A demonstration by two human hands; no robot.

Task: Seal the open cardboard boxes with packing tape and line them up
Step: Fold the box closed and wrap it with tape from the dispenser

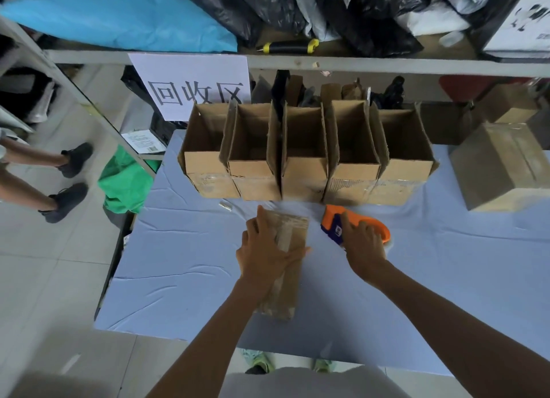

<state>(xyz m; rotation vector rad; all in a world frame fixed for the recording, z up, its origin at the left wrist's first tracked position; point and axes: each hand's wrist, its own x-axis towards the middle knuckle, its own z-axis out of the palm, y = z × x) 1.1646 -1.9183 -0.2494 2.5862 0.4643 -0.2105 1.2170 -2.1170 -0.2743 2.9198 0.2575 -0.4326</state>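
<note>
Left hand (pixel 265 249) presses glossy, perhaps taped, box (pixel 285 263).

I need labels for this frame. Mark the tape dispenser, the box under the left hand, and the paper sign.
tape dispenser (pixel 333 216): head view, on its orange body.
box under the left hand (pixel 293 234): head view, on its taped top face.
paper sign (pixel 190 70): head view, on its blank white upper part.

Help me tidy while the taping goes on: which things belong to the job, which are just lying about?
Job: box under the left hand, tape dispenser in the right hand, row of open boxes, sealed box.
Lying about: yellow-black tool, paper sign, green bag.
</note>
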